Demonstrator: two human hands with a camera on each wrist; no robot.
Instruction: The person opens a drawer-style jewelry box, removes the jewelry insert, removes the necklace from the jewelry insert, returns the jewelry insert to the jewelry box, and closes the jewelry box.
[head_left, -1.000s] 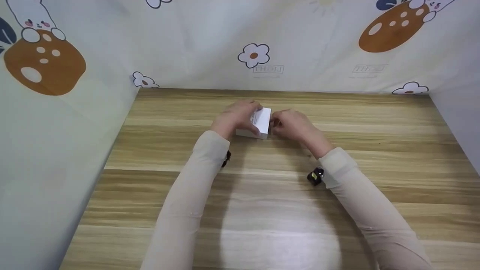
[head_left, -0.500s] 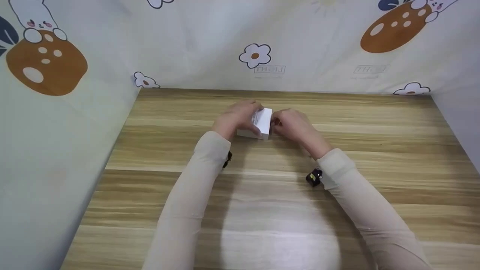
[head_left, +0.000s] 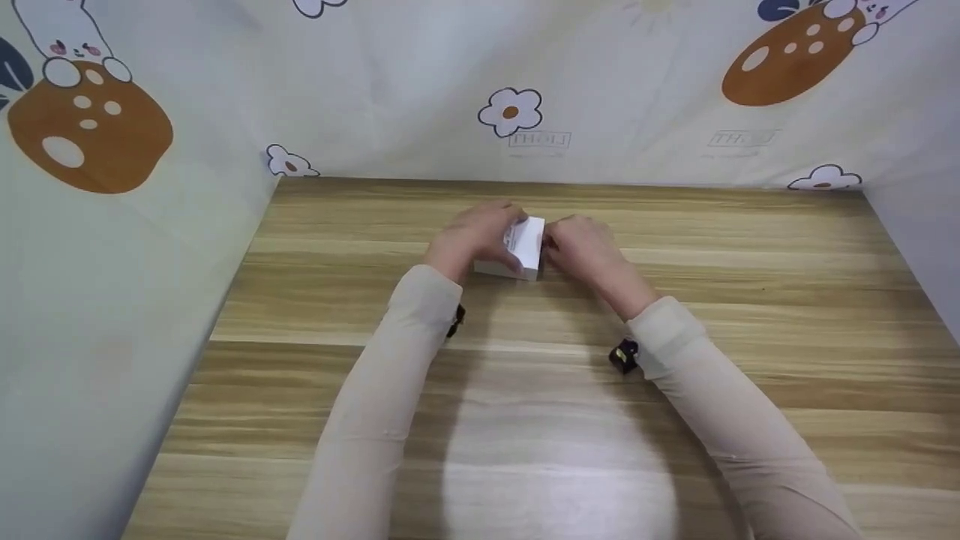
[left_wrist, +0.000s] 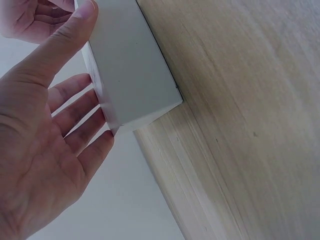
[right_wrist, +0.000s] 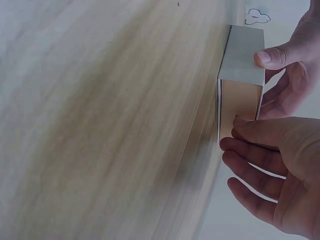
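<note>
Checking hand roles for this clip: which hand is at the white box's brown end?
The right hand, held at the brown end; the left hand instead grips the white box from above, toward its other end.

The left hand (right_wrist: 296, 62) grips a white box (right_wrist: 243, 55) while the right hand (right_wrist: 297, 167) is at its tan end (right_wrist: 240, 100).

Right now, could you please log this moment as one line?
left hand: holds white box | right hand: at box's tan end, grip unclear | white box: on wood-grain table
</note>
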